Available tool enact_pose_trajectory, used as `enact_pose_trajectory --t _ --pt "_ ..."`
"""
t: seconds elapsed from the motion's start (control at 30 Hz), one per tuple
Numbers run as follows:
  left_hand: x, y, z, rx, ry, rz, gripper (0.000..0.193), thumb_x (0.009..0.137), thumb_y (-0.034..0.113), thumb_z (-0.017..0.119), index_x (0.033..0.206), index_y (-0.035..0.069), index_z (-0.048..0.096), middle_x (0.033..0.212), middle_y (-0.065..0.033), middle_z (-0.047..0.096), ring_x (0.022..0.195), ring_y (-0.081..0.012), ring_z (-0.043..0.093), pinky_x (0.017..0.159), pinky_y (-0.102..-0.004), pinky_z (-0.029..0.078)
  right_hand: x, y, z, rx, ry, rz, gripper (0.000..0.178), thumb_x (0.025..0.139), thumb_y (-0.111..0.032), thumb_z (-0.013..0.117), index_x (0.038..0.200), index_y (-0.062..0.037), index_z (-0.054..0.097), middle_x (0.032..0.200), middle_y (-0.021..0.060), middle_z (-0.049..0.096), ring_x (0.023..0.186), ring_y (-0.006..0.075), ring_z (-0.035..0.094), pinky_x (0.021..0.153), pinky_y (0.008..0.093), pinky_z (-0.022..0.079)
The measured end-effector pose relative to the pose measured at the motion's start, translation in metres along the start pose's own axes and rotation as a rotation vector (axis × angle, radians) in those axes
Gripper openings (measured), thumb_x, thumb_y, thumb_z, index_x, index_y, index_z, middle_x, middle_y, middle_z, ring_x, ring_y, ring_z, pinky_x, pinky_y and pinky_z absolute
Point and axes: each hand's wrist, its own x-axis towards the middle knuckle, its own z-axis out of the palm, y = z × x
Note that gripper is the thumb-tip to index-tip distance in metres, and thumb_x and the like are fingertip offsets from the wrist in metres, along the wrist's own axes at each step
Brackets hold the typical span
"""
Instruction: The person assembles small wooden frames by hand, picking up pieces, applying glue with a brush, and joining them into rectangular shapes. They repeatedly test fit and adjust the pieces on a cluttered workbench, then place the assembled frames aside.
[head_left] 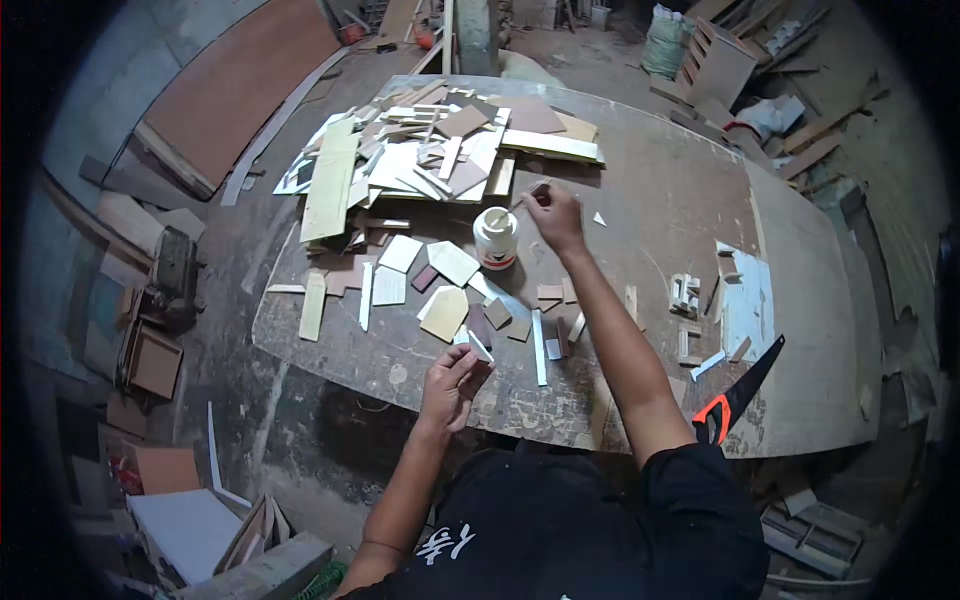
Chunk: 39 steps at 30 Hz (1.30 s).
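My left hand point(452, 385) is closed on a small white-faced wood piece point(480, 347), pinched between thumb and fingers above the near edge of the table. Farther out, my right hand point(555, 218) is closed around a thin stick point(518, 203), just right of the mouth of a white plastic jar point(496, 243). The jar stands upright with a pale top. Whether the stick touches the jar I cannot tell. Between my hands lie small cut wood pieces, among them a pointed tan piece point(444, 314) and a pale one point(453, 263).
A heap of board offcuts point(440, 150) covers the far left of the table point(660, 190). At the right lie a handsaw point(740, 390) with an orange and black handle, a white board point(747, 300) and small wooden assemblies point(685, 295). Scrap wood and boxes crowd the floor around.
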Motion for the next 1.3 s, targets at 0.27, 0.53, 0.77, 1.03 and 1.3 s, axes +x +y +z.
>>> enact_pose_trajectory --t 0.27,0.53,0.77,1.03,1.3 --pt "0.008 -0.01 0.015 0.055 0.006 -0.084 0.016 0.091 0.006 0.063 0.106 0.004 0.058 0.092 -0.0075 0.067 0.087 -0.0195 0.067 0.089 -0.0377 0.056 -0.033 -0.032 -0.032 -0.169 -0.27 0.07 0.062 0.076 -0.022 0.074 0.133 -0.0098 0.051 0.112 0.017 0.061 0.103 0.0329 0.06 0.087 0.0427 0.049" --pt "0.021 -0.038 0.023 0.142 0.028 -0.169 0.014 0.094 0.009 0.06 0.107 0.006 0.056 0.091 -0.0056 0.066 0.085 -0.0174 0.067 0.087 -0.0355 0.055 -0.319 0.022 -0.137 -0.189 -0.173 0.635 0.052 0.077 -0.017 0.071 0.125 -0.0068 0.053 0.107 0.0172 0.058 0.097 0.0348 0.059 0.084 0.0429 0.048" --pt "0.035 -0.093 0.061 0.159 -0.077 -0.316 0.016 0.093 0.012 0.061 0.108 0.007 0.056 0.092 -0.0042 0.065 0.086 -0.0148 0.064 0.094 -0.0386 0.051 -0.444 0.039 -0.209 -0.603 0.158 0.753 0.054 0.073 -0.01 0.069 0.123 -0.0046 0.05 0.116 0.0199 0.052 0.109 0.0399 0.05 0.094 0.0473 0.041" --pt "0.041 -0.145 0.152 0.227 -0.219 -0.41 0.017 0.092 0.009 0.061 0.107 0.005 0.054 0.088 -0.0037 0.064 0.084 -0.0153 0.064 0.097 -0.041 0.05 -0.412 0.092 -0.236 -0.673 0.228 1.011 0.089 0.069 -0.029 0.076 0.138 0.0062 0.031 0.132 0.0326 0.041 0.127 0.0453 0.037 0.109 0.0534 0.026" --pt "0.031 -0.173 0.16 0.257 -0.243 -0.453 0.014 0.093 0.009 0.06 0.105 0.005 0.054 0.09 -0.0038 0.064 0.083 -0.0147 0.064 0.097 -0.0404 0.051 -0.379 0.07 -0.237 -0.651 -0.014 1.115 0.134 0.058 -0.037 0.087 0.153 -0.008 -0.003 0.147 0.0331 0.021 0.134 0.0486 0.027 0.109 0.0545 0.028"
